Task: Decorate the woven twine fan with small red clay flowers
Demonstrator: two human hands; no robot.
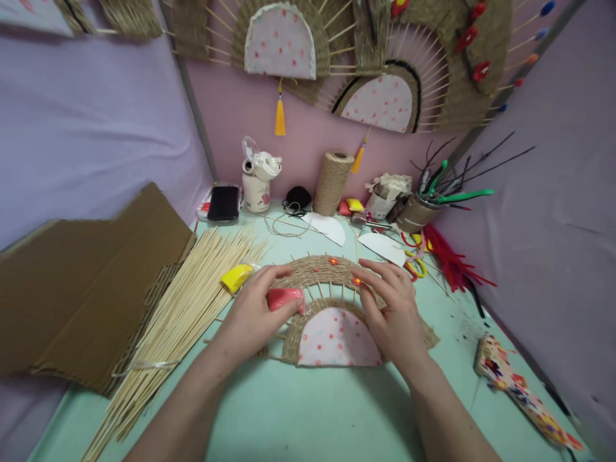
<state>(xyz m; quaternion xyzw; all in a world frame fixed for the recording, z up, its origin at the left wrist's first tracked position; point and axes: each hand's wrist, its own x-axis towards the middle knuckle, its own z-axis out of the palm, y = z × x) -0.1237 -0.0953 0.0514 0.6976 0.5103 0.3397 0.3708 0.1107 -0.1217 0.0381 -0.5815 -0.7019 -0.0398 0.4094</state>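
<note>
The left hand (253,314) grips a pink clay block (285,298); the right hand (392,308), fingers spread open, rests on the half-round jute-wound fan (308,273). Heavy pressure might squash its tiny red clay flower (356,281).

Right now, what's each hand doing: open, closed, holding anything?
Left hand: closed on a pink clay block.
Right hand: open, fingers spread on the woven jute fan, holding nothing.

Rough jute twine wraps the woven fan (312,273) around dotted matt cloth, beside smooth bamboo skewers (183,314), matt corrugated cardboard (86,289) and a glossy pink clay block (285,298).
</note>
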